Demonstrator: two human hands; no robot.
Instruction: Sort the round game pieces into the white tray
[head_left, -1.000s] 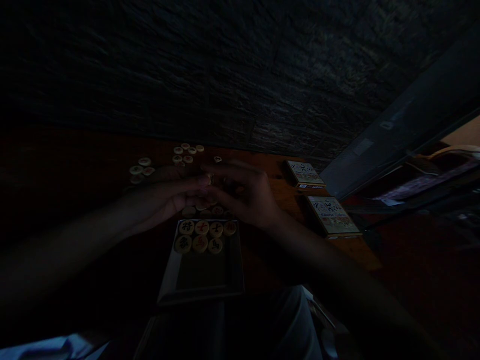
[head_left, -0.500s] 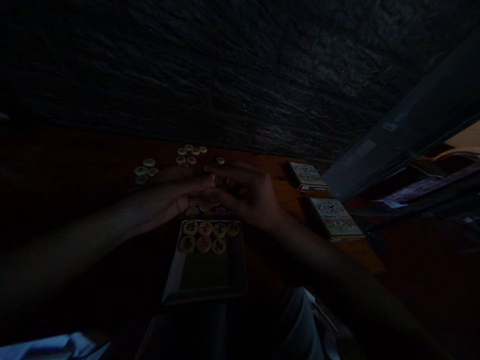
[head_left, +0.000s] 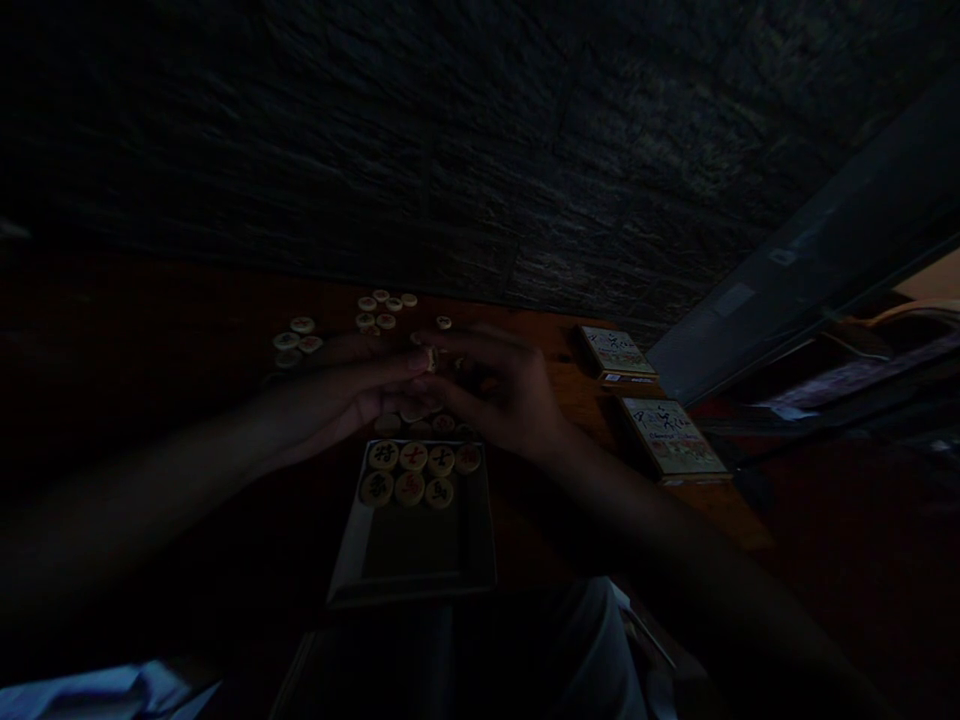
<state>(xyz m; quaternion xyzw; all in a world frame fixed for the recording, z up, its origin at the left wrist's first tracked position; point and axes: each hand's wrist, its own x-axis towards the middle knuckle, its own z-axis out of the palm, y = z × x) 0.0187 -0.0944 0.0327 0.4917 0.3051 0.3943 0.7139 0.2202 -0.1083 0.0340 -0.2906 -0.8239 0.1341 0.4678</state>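
Note:
My left hand (head_left: 352, 390) and my right hand (head_left: 499, 390) meet above the table, just beyond an open box tray. A pale round Chinese chess piece (head_left: 432, 360) is pinched between them, with the left thumb and the right fingers closed on it. In the box tray (head_left: 416, 590) lie two rows of chess pieces with red or black characters, such as a red piece (head_left: 410, 488) in the nearer row. More loose chess pieces (head_left: 443, 424) lie under the hands, partly covered by them. The scene is very dark, so finger details are faint.
Loose pieces lie in a group (head_left: 385, 321) near the wall and in another (head_left: 301, 326) to the left. Two printed Chinese chess boxes (head_left: 615, 350) lie on the wooden table (head_left: 559, 360) to the right. A dark stone wall (head_left: 450, 150) rises behind the table.
The hands stay almost in place. The piece between them has turned slightly and shows more clearly now. The view has shifted a little.

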